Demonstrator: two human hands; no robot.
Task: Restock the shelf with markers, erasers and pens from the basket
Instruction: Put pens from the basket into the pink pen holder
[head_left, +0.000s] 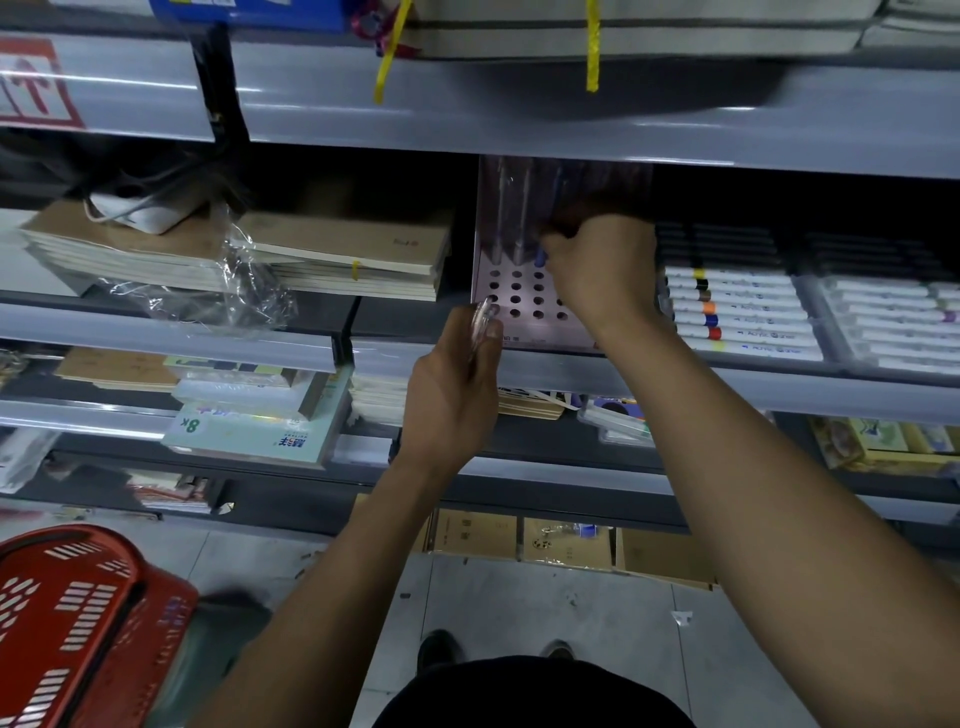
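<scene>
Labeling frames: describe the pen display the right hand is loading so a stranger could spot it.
On the middle grey shelf, between stacked notebooks and white marker trays, stands a pale pink pen holder. The right hand reaches into it. Only it has a grid of round holes with upright pens.
</scene>
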